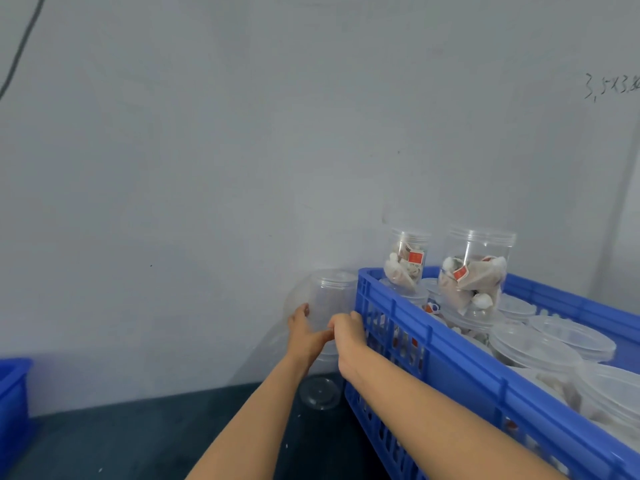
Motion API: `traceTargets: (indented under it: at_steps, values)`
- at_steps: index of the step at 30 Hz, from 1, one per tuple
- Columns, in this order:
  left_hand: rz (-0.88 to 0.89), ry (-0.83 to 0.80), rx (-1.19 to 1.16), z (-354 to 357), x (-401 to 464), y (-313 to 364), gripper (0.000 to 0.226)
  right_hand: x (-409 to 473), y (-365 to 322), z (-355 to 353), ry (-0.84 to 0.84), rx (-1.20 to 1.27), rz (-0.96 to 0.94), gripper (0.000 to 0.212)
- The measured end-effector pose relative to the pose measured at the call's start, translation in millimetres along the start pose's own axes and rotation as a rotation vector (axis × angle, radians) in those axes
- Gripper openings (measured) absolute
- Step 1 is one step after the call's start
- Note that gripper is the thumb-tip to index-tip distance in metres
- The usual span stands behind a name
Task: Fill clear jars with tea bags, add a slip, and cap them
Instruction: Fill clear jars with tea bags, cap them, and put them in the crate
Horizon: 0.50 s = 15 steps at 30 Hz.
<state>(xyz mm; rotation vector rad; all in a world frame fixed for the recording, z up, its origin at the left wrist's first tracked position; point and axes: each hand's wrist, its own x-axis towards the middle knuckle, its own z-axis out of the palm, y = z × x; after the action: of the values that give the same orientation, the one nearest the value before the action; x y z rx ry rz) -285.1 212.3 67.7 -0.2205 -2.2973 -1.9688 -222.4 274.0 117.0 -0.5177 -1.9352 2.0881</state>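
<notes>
An empty clear jar [330,292] is held upside down against the grey wall, just left of the blue crate [460,362]. My left hand [304,332] grips its left side and my right hand [348,332] grips its front, thumbs nearly touching. Below it stands another clear jar [320,391] on the dark table, partly hidden by my arms. Inside the crate, two capped jars with tea bags and red tags [472,271] [407,261] stand on top of a layer of capped jars [533,344].
The blue crate fills the right side, its corner touching my right hand. Another blue bin's edge [14,389] shows at far left. The dark table [138,441] runs up to the wall. A black cable [20,50] hangs at the upper left.
</notes>
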Motion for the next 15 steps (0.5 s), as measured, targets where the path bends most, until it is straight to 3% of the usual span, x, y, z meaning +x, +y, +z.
traceTargets:
  at_steps: [9, 15]
  values:
    - [0.091, 0.058, 0.008, -53, -52, 32, 0.088, -55, -22, -1, -0.151, -0.027, -0.044, 0.053]
    - [0.187, 0.106, -0.026, -96, -120, 31, 0.089, -131, -9, -2, -0.334, -0.034, -0.023, 0.066]
